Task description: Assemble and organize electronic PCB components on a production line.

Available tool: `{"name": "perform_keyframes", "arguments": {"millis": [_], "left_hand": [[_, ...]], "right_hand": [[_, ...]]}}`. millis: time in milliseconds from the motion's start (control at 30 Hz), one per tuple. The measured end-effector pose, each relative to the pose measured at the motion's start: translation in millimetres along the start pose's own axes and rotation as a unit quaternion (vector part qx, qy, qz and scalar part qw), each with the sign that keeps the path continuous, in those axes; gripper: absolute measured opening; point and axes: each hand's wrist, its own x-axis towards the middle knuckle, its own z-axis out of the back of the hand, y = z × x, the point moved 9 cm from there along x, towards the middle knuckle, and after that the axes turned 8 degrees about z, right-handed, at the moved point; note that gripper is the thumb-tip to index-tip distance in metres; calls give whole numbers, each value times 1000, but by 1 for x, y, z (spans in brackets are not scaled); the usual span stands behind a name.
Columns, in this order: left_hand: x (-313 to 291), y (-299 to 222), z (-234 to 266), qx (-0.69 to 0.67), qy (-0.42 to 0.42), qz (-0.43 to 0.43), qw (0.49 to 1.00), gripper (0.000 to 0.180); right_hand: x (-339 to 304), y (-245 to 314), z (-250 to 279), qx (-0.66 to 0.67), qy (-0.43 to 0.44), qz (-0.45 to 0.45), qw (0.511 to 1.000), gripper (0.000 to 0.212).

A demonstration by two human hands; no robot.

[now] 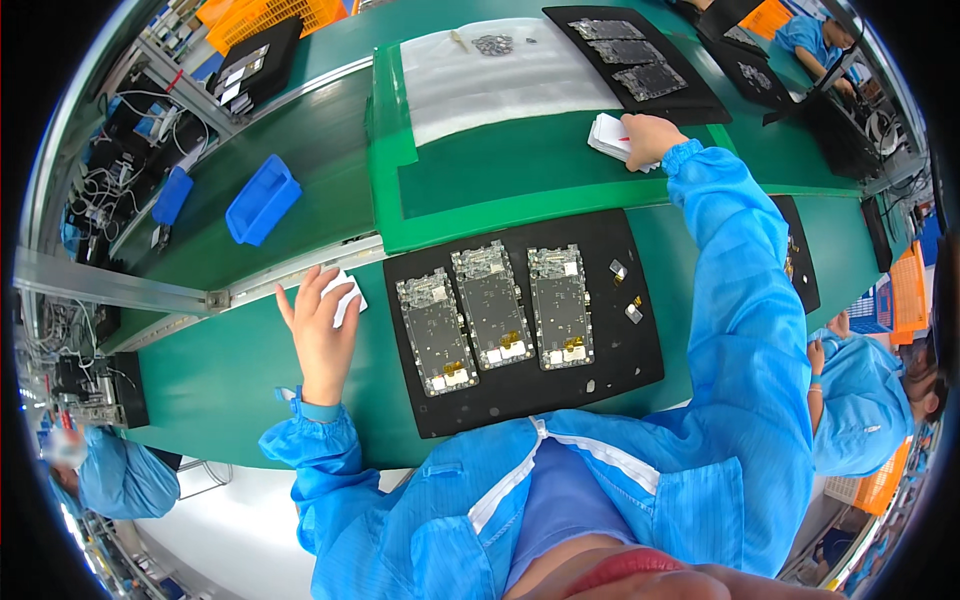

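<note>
At the far right of the green table, my right hand (652, 140) has its fingers closed on a stack of white cards (607, 136). My left hand (325, 338) is to the left of the black mat (628, 375), fingers spread over a white card (352, 296) that it partly covers. Between my arms, three circuit boards (434, 325) lie side by side on that mat, with gold-coloured patches near their lower ends. A few small parts (619, 270) are scattered along the mat's right side.
Beyond the mat is a green-edged area with a white sheet (515, 85), bearing a pile of small parts (492, 45). Another black mat (690, 100) carries more boards. A blue bin (263, 200) stands in the channel at left. Co-workers (865, 390) sit on both sides.
</note>
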Motion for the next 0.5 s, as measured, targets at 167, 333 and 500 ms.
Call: {"name": "perform_keyframes", "arguments": {"millis": [167,333,500], "left_hand": [[-5,-17,-9,-32,15,-14,999,19],[4,-68,-41,-200,114,-56,971,20],[56,-154,-82,-218,134,-150,955,59]], "right_hand": [[1,0,-7,-15,14,10,1000,55],[-19,74,-9,-24,-36,146,988,56],[-24,120,-7,-12,0,165,986,66]]}}
